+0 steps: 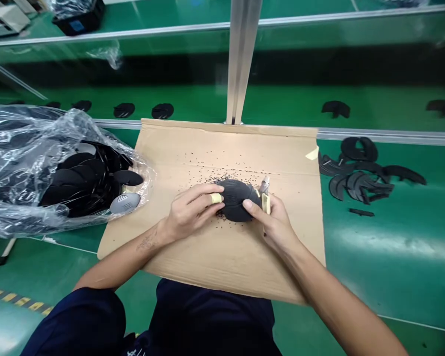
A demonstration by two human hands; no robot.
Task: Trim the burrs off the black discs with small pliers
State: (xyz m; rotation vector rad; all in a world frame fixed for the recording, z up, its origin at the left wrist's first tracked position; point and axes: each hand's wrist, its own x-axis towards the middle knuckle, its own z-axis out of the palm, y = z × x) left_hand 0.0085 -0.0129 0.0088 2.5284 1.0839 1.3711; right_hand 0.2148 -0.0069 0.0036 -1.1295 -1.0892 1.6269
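A round black plastic part lies on a sheet of brown cardboard in front of me. My left hand grips its left edge, with tape round one fingertip. My right hand holds the right edge with thumb and finger. It also holds a small trimming tool with a metal tip and pale handle against the rim. Tiny black shavings are scattered over the cardboard behind the part.
A clear plastic bag full of black oval parts lies at the left, a grey one at its mouth. Cut black crescent scraps pile at the right. A metal post rises behind the cardboard; more black parts sit on the green belt.
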